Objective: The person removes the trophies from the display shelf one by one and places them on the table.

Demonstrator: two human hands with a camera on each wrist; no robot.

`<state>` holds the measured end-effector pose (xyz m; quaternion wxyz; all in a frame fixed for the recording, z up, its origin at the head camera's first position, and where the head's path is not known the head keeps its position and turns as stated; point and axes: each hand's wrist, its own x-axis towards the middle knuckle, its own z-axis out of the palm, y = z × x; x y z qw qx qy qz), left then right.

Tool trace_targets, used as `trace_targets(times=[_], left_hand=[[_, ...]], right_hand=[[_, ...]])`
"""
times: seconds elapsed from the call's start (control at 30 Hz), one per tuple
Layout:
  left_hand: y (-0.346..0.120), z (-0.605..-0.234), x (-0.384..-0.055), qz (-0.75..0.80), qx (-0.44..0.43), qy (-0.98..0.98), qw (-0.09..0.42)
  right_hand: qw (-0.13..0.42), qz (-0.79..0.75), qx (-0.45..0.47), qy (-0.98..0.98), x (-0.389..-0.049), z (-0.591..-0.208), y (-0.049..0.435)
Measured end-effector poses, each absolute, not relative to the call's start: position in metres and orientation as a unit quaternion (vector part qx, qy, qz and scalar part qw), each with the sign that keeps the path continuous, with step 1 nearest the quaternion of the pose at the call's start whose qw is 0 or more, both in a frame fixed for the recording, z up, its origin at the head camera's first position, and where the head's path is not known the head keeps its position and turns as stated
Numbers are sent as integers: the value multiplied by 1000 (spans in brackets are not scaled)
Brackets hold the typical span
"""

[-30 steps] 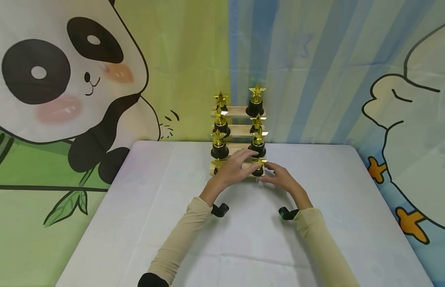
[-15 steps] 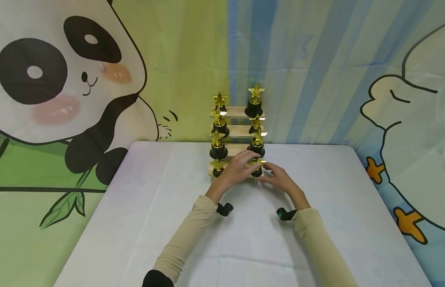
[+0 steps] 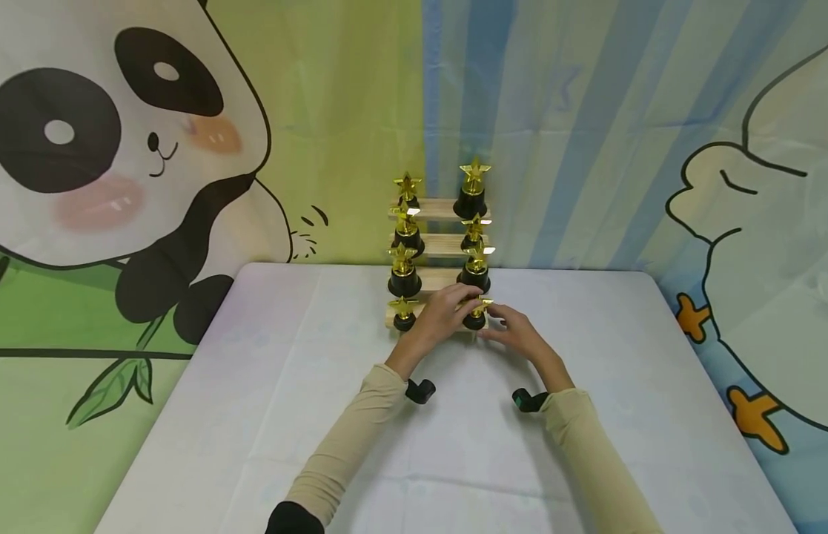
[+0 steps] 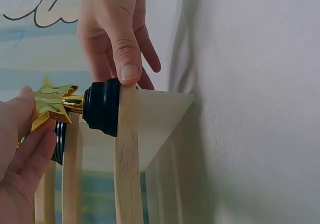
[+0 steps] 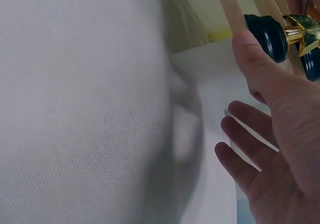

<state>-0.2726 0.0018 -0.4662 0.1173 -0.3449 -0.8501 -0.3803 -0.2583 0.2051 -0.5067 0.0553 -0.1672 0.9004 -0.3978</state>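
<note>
A small trophy (image 4: 102, 106) with a gold star and black base stands at the right end of the lowest step of a wooden stepped rack (image 3: 439, 279). My left hand (image 3: 437, 317) pinches its star between thumb and fingers, as the left wrist view shows. On the other side, my right hand (image 3: 520, 335) has its thumb (image 5: 248, 46) against the step's end beside the trophy's base. Three of its fingers stretch out loosely below. Whether the right index finger touches the rack is hidden.
More star trophies stand at both ends of the steps, among them a trophy (image 3: 404, 315) at lower left and a larger trophy (image 3: 471, 196) at top right. The rack stands on a white-covered table (image 3: 307, 415), near a cartoon-printed curtain (image 3: 360, 111).
The left hand has shifted slightly, uncovering more of the lower-left trophy, and its fingers have drawn down closer to the star. The right hand stays by the step's end.
</note>
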Motion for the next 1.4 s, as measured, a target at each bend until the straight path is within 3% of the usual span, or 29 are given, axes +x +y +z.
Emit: trace_targets(times=[0.63,1.03,1.4], left_hand=[[8,-468,-274,-360,-361,-850,134],[-11,-452,-250,-414,-361,-819,167],[-16,-445,-215,-405,-381,-816,157]], right_hand=[[42,-405,-190,894,-260,-512,209],[44,-419,-196,886,-265,-520,209],[54,-403,-201,891,-266,-521,212]])
